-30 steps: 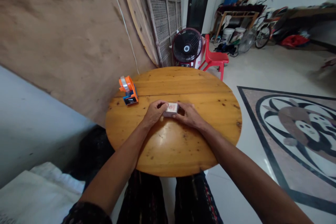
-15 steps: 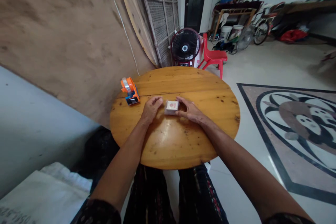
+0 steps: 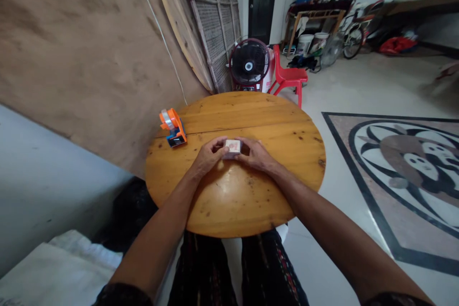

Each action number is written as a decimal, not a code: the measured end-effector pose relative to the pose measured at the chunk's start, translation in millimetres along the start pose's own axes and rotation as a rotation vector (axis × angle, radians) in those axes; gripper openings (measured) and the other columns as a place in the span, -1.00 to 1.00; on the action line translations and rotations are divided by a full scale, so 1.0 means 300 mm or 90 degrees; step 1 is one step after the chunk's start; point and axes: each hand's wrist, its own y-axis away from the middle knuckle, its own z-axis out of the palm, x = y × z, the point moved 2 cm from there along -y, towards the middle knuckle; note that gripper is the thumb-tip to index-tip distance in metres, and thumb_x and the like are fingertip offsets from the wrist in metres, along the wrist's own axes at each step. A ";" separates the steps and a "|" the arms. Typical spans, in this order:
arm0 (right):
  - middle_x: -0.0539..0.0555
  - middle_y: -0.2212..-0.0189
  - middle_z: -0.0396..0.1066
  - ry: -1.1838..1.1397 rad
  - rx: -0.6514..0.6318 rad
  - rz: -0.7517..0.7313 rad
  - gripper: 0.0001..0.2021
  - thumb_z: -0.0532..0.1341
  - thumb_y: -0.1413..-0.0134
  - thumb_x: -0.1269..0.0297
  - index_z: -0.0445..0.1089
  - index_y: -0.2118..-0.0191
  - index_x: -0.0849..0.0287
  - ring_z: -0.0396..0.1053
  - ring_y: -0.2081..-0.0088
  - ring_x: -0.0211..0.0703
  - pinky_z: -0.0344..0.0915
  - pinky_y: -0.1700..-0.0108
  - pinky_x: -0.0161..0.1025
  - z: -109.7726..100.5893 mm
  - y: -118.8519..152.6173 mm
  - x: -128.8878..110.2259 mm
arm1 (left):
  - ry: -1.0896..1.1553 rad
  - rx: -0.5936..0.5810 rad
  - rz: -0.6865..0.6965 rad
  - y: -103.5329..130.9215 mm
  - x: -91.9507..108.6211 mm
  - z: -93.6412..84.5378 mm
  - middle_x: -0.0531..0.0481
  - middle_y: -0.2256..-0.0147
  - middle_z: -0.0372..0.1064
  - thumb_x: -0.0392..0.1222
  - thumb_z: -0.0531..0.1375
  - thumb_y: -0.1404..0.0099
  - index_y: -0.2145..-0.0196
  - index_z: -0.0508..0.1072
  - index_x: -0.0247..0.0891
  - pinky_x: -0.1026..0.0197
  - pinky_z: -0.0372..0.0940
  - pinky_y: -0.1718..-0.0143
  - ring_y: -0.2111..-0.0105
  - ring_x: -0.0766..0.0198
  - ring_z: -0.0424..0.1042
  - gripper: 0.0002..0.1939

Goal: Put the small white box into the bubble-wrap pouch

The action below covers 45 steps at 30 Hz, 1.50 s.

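At centre of the round wooden worktop (image 3: 229, 201), left hand (image 3: 210, 155) and right hand (image 3: 256, 154) gripping small white box (image 3: 233, 147) from opposite sides.

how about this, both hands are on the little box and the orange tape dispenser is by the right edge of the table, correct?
The side is wrong: the head view shows the orange tape dispenser by the left edge of the table. The rest holds: the left hand and the right hand are both on the little box.
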 end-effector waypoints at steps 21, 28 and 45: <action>0.15 -0.08 0.42 0.020 -0.010 0.004 -0.40 0.32 0.02 0.17 0.30 -0.19 0.07 0.34 -0.10 0.11 0.12 -0.18 0.09 0.013 0.000 0.002 | 0.050 0.077 -0.048 -0.013 -0.004 0.008 -0.07 0.24 0.53 0.03 0.29 -0.09 0.19 0.53 -0.30 0.17 0.35 0.15 0.25 0.18 0.48 -0.60; 0.18 -0.16 0.34 0.001 -0.026 0.024 -0.32 0.32 0.04 0.12 0.24 -0.24 0.08 0.25 -0.19 0.18 0.02 -0.25 0.17 0.008 0.000 0.003 | 0.066 0.050 -0.055 -0.023 -0.013 0.000 -0.04 0.28 0.50 0.00 0.28 -0.10 0.22 0.50 -0.28 0.20 0.34 0.20 0.30 0.23 0.46 -0.65; 0.17 0.07 0.45 -0.446 0.281 0.173 -0.39 0.08 -0.02 -0.34 0.40 0.13 0.13 0.45 0.11 -0.04 0.39 0.01 -0.06 -0.001 -0.010 0.086 | -0.279 0.002 0.021 0.645 0.250 0.043 -0.06 0.25 0.51 -0.10 0.14 -0.31 0.25 0.53 -0.20 0.17 0.38 0.12 0.19 0.17 0.47 -0.80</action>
